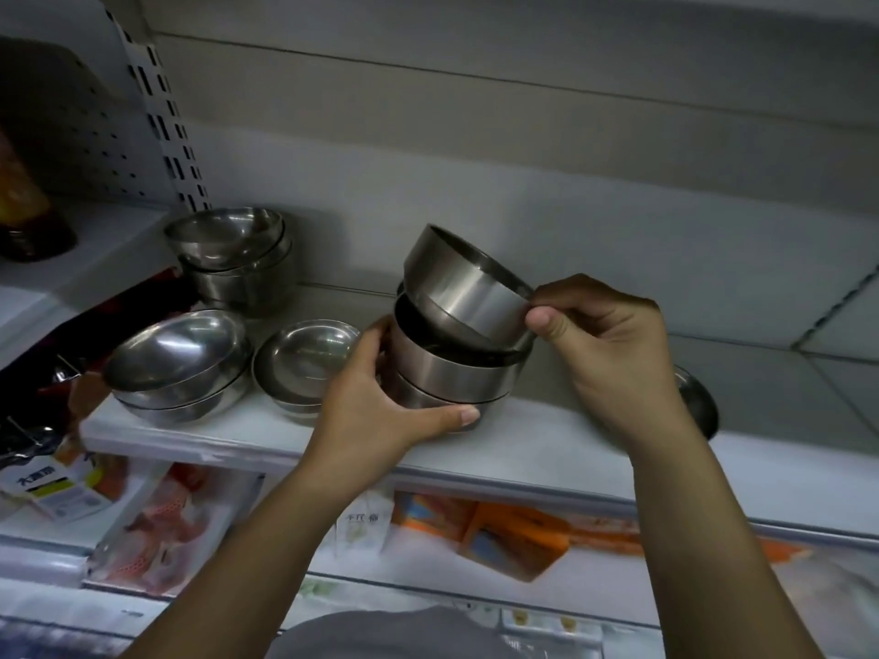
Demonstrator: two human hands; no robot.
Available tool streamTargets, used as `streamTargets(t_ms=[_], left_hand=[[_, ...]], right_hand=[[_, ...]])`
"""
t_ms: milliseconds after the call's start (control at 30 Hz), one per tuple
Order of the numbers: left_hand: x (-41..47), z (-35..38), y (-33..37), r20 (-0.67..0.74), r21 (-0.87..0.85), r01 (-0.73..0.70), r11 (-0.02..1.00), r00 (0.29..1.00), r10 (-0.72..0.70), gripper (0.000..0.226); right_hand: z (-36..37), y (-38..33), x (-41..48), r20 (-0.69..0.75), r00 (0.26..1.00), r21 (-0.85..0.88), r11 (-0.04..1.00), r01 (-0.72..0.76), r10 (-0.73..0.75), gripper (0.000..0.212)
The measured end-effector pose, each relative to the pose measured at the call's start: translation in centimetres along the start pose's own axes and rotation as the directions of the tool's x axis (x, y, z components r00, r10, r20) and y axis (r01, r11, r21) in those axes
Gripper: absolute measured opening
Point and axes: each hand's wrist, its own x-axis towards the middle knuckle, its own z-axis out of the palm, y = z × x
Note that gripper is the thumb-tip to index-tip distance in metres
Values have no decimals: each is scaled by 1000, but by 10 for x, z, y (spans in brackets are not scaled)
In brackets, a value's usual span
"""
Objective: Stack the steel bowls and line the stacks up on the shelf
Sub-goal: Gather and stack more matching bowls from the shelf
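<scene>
Brushed-steel bowl (468, 292) tilts atop the shelf's (547, 449) stack (452, 371), rim pinched by right hand (613, 344); left hand (376, 401) grips the stack.

Left hand (376, 397), right hand (604, 335) bare, forearms (266, 539) bare; grey top (395, 632) below

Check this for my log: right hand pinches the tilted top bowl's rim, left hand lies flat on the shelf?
No. Head view: the left hand grips the bowl stack at its base; the right hand does pinch the tilted top bowl at its rim.
</scene>
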Motion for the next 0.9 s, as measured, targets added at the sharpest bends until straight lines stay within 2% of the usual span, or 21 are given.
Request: streamTargets(t_ms=[167,300,400,500,567,700,800,900], left_hand=[[-1,10,-6,19,36,-21,999,1000,20,113],[-6,17,-7,42,53,0,999,999,-2,109],[-8,19,-4,58,68,-4,998,998,0,110],[-10,19,-2,88,69,-5,998,996,-1,110],[-11,20,-4,102,50,-3,999,995,-3,113],[-10,24,-9,118,38,7,999,993,-11,119],[-6,29,-6,123,94,8,996,992,-20,118],[1,34,-4,143,155,21,988,989,-43,117]], right_hand=[[-8,10,-10,68,998,-18,1000,13,-12,20],[-19,11,-13,122,991,-59,997,-52,59,12],[-24,11,-15,176,984,-87,996,-27,42,4],[-25,9,-16,219,975,-100,995,-14,36,6],[-24,8,-19,224,973,-111,993,-34,58,18],[-16,8,-28,207,967,-90,987,-133,149,56],[-2,9,-32,126,961,-69,969,-239,246,68],[9,9,-30,64,957,-42,958,-282,284,76]])
